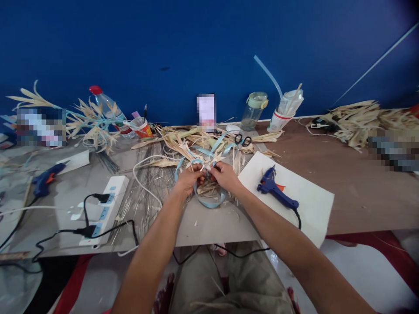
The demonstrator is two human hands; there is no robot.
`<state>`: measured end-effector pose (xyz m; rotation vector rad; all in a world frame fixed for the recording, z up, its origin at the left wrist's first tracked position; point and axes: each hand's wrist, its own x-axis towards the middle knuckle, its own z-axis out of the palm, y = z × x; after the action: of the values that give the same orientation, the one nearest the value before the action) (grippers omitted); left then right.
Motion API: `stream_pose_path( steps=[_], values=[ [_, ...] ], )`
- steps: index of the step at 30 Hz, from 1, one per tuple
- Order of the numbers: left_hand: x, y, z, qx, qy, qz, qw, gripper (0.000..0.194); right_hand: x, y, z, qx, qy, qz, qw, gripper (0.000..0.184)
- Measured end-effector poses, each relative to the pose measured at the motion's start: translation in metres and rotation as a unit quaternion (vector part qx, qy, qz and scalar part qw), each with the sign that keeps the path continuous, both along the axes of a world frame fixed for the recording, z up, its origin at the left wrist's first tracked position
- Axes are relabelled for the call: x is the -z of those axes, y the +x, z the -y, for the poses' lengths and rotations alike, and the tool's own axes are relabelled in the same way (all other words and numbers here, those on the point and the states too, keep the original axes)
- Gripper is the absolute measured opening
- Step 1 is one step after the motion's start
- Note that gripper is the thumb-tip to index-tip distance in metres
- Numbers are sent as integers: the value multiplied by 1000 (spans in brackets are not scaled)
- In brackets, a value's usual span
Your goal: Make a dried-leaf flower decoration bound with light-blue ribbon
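My left hand (191,178) and my right hand (225,174) meet over the middle of the table, fingers pinched close together. A light blue ribbon (211,204) hangs in a loop below them, and they appear to grip it where it meets a small pale piece between the fingertips. The exact hold is partly hidden by the fingers. Pale dried husk strips (181,144) lie just beyond my hands, with more ribbon among them. Scissors (242,140) with black handles rest past my right hand.
A blue glue gun (278,189) lies on a white board (310,209) at right; another glue gun (46,181) is at left. A power strip (109,205) with black cords and thin wires (144,187) lie left. A jar (253,109) and paper cup (281,120) stand behind.
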<state>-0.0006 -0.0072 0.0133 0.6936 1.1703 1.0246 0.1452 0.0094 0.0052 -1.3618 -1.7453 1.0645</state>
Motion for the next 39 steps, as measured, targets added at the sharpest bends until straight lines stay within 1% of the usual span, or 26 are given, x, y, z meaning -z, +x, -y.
stream_pose_path(
  steps=[3,6,12,16,22,26,30,34,39],
  values=[
    [3,0,0,-12,7,-18,1000,36,0,0,-1,-3,-25,-25,999,22],
    [4,0,0,-14,20,-38,999,35,-1,0,-1,-2,-43,-45,998,22],
    [2,4,-1,-29,52,-62,996,27,-2,0,-1,11,-75,-98,992,20],
    [0,6,0,-17,87,-96,991,22,-3,0,-1,12,-99,-140,985,22],
    [-2,6,1,-18,89,-126,988,20,-5,0,0,18,-131,-183,974,24],
    [-3,6,1,-12,86,-106,991,23,-8,0,1,16,-132,-179,975,21],
    [-8,6,3,1,79,-69,994,23,-6,0,-1,32,-115,-174,977,21],
    [-10,7,3,-11,62,-71,996,19,-5,1,-3,44,-105,-142,983,20],
    [-8,8,1,-20,51,-76,996,15,-9,1,0,44,-73,-93,992,18]
  ],
)
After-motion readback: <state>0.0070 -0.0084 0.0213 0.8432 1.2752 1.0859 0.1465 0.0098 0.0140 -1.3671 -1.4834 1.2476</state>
